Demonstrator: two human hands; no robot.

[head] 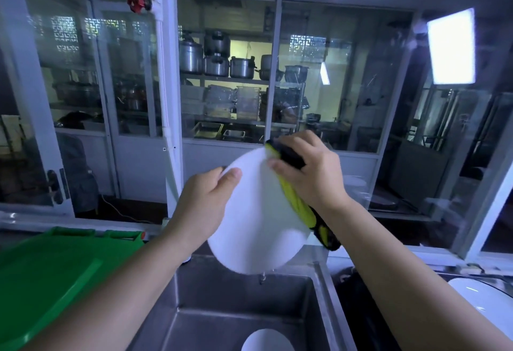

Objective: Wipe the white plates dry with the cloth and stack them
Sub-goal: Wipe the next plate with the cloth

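Note:
A round white plate (254,220) is held up on edge above the steel sink. My left hand (206,200) grips its left rim, thumb on the near face. My right hand (311,173) holds a yellow and black cloth (297,200) against the plate's upper right rim; the cloth hangs down along the right edge. Water drips from the bottom of the plate. Another white plate (268,341) lies in the sink basin at the bottom of the view. More white dishware (483,306) sits at the far right.
The steel sink (222,298) lies directly below. A green plastic bin lid (52,275) fills the lower left. Glass windows (227,73) ahead look onto shelves of metal pots. A white pipe with a red valve (136,0) runs down at upper left.

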